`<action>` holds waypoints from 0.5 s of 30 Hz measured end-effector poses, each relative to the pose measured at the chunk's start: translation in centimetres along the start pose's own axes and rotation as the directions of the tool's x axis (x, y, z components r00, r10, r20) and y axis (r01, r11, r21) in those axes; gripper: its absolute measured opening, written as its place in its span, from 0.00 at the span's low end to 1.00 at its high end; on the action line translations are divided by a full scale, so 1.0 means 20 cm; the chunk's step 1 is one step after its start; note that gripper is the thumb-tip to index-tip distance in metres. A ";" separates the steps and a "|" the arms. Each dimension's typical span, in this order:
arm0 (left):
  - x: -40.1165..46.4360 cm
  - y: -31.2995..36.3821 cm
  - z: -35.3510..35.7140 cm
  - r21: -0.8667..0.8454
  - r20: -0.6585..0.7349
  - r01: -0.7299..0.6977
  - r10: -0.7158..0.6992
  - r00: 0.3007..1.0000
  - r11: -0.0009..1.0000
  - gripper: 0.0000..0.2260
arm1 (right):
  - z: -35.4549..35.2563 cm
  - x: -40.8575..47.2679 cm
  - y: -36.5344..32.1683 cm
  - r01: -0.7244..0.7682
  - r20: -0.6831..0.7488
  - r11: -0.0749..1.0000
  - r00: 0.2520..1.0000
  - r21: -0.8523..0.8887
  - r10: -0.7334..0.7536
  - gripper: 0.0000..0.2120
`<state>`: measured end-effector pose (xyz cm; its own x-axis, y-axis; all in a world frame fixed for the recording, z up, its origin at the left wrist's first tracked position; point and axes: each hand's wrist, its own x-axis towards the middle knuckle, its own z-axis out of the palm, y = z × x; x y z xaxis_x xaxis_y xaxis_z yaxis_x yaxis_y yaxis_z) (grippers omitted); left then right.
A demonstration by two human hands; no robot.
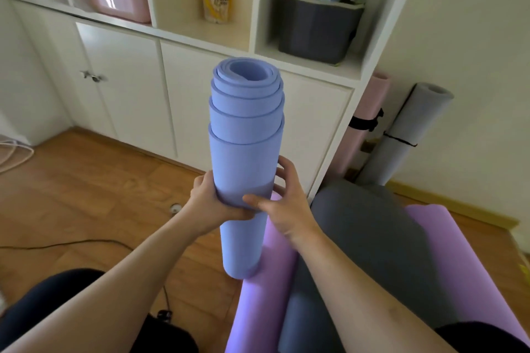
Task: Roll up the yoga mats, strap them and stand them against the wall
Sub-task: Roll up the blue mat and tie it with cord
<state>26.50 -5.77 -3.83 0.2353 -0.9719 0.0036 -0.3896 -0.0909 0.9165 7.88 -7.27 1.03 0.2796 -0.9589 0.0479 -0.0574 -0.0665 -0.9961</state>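
The blue mat is rolled and stands upright, long axis vertical, its spiral end telescoped upward and its lower end on the purple mat spread on the floor. The left hand wraps its lower middle; the right hand holds the other side, thumb pressed across the front. Right, against the wall, lean a strapped pink roll and grey roll. Open wooden floor lies left, the white cabinet behind.
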 end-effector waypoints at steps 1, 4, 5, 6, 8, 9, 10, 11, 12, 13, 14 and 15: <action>0.01 -0.01 -0.01 -0.018 0.009 -0.005 0.005 1.000 1.000 0.53 | 0.01 0.01 0.01 -0.005 0.010 1.000 1.000 0.004 0.005 0.40; 0.03 -0.01 -0.08 -0.067 0.000 -0.062 0.063 0.998 0.996 0.53 | 0.02 0.04 -0.01 0.008 0.044 1.000 0.999 0.001 -0.008 0.39; 0.03 0.00 -0.11 -0.073 -0.005 -0.084 0.084 0.996 0.994 0.53 | 0.03 0.05 -0.02 0.017 0.054 1.000 0.998 -0.003 -0.017 0.39; 0.03 0.01 -0.13 -0.075 -0.007 -0.092 0.092 0.996 0.993 0.53 | 0.04 0.06 -0.03 0.027 0.063 1.000 0.998 -0.004 -0.027 0.39; 0.04 0.01 -0.16 -0.061 -0.017 -0.091 0.091 0.996 0.994 0.54 | 0.05 0.08 -0.01 0.029 0.072 1.000 0.997 0.001 -0.029 0.38; 0.04 0.01 -0.17 -0.051 -0.018 -0.078 0.077 0.997 0.996 0.55 | 0.06 0.09 0.01 0.017 0.072 1.000 0.997 0.005 -0.017 0.38; 0.03 -0.01 -0.17 -0.036 -0.015 -0.053 0.052 0.999 0.998 0.56 | 0.07 0.09 0.04 0.001 0.074 1.000 0.997 0.009 -0.001 0.39; 0.03 -0.03 -0.16 -0.020 -0.010 -0.022 0.022 1.000 1.000 0.57 | 0.09 0.09 0.07 -0.019 0.078 1.000 0.997 0.007 0.018 0.39; 0.02 -0.06 -0.15 0.002 -0.004 0.015 -0.015 1.000 1.000 0.57 | 0.10 0.08 0.11 -0.043 0.081 0.999 0.996 0.001 0.043 0.39; 0.01 -0.08 -0.13 0.032 0.006 0.045 -0.045 0.999 0.998 0.57 | 0.11 0.07 0.15 -0.071 0.080 0.997 0.994 -0.002 0.071 0.39; 0.00 -0.10 -0.12 0.060 0.021 0.065 -0.066 0.998 0.996 0.57 | 0.12 0.06 0.18 -0.102 0.074 0.995 0.992 0.002 0.102 0.38; -0.01 -0.10 -0.11 0.075 0.041 0.079 -0.082 0.996 0.994 0.58 | 0.12 0.06 0.21 -0.127 0.070 0.992 0.990 0.006 0.127 0.38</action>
<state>29.28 -4.85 -4.77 0.2295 -0.9693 -0.0882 -0.4352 -0.1832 0.8815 10.25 -8.00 -3.26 0.3361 -0.9381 -0.0839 -0.0870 0.0578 -0.9945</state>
